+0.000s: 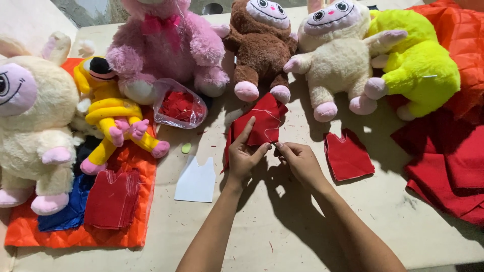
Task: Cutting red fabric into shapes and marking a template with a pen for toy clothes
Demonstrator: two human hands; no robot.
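My left hand (245,153) holds a folded piece of red felt (263,121) upright over the table, thumb and fingers pinching its lower edge. My right hand (297,158) pinches at the felt's lower right corner, where a thin white thread runs across the fabric. Whether a needle sits between those fingers is too small to tell. Another cut red felt piece (347,155) lies flat just right of my right hand. A white paper pattern (196,180) lies left of my left hand.
Plush toys line the back: pink (166,45), brown (262,45), cream (335,50), neon yellow (418,60), a yellow one (116,116) and a large cream one (30,126) at left. A clear bag of red scraps (179,105), stacked red felt (112,197) on orange quilting, red fabric (448,156) at right.
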